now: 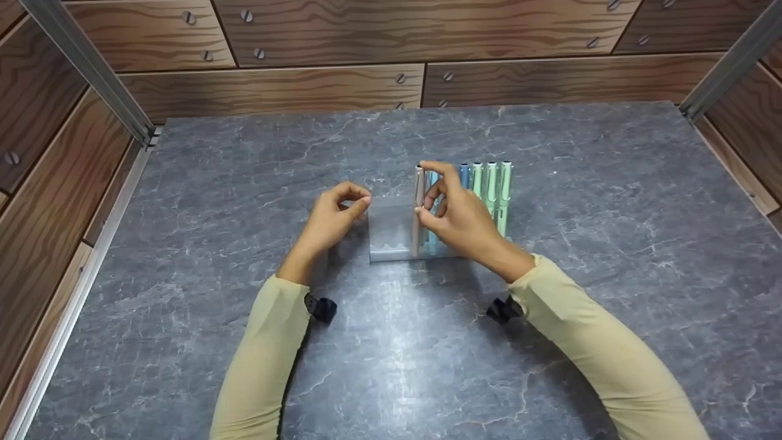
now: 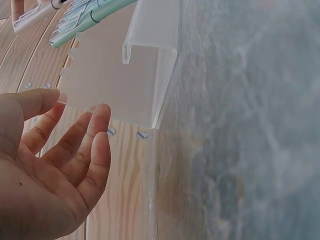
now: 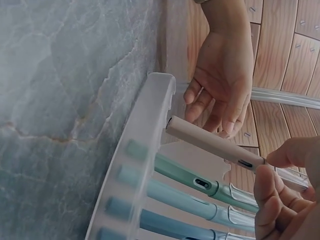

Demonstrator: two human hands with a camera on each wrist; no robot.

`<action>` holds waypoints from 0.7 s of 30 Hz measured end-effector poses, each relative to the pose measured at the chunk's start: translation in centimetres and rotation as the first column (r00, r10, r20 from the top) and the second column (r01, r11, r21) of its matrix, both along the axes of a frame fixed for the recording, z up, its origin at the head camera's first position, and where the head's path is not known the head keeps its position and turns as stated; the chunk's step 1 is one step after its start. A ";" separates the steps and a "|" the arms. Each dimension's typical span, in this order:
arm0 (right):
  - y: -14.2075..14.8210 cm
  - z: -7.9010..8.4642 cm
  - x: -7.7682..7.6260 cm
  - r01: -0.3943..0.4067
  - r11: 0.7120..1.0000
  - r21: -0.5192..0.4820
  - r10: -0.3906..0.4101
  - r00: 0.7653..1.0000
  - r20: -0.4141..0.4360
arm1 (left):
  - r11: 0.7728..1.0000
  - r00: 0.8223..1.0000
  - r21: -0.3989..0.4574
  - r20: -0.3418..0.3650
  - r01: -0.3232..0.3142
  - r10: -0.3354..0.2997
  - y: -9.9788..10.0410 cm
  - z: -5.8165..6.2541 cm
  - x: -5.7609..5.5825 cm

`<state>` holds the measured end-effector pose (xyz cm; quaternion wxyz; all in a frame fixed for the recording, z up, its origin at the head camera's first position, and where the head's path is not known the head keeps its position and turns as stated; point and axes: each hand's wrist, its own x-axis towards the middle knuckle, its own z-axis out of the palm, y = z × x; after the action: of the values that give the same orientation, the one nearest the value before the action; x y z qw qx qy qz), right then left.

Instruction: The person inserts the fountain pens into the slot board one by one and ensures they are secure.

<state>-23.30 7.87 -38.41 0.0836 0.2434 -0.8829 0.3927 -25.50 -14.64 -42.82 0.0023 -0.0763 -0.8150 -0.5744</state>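
A clear plastic pen stand (image 1: 390,231) stands upright on the table. At its top left corner, my left hand (image 1: 333,217) pinches the panel (image 2: 110,75) between thumb and forefinger, the other fingers loosely bent. My right hand (image 1: 467,223) pinches a beige pen (image 3: 215,142) near its cap. The pen's lower end is by the stand's front lip (image 3: 150,100), left of the standing pens. A green pen (image 3: 185,172), a light blue pen (image 3: 185,200) and a darker blue pen (image 3: 175,224) sit behind the lip. Some pens are partly hidden by my right hand.
Light green pens (image 1: 504,195) fill the stand's right end. The grey marbled table (image 1: 391,342) extends all around. Wood-patterned panels (image 1: 330,36) and metal posts (image 1: 91,67) border it at the back and sides.
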 end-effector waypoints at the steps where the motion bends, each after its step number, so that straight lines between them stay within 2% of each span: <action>1: 0.0 0.1 -0.1 0.001 1.000 0.001 -0.001 1.000 -0.005 | 1.000 1.000 -0.002 -0.001 0.001 -0.001 0.0 0.0 0.0; 9: 0.0 0.5 -0.6 0.031 0.999 0.015 -0.030 0.999 -0.028 | 1.000 1.000 0.021 -0.010 0.007 -0.007 0.6 0.1 -0.1; 13: -0.1 0.1 -0.8 0.045 0.999 0.024 -0.044 0.999 -0.030 | 1.000 1.000 0.029 -0.010 -0.003 0.003 0.7 0.0 -0.1; 21: -0.8 -0.7 -0.9 0.054 0.998 0.042 -0.050 0.995 -0.087 | 1.000 1.000 0.010 0.017 -0.006 0.006 0.2 0.2 0.0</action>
<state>-24.21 7.03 -39.08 0.1263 0.2386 -0.8931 0.3598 -25.50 -14.42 -42.66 -0.0025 -0.0692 -0.8124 -0.5790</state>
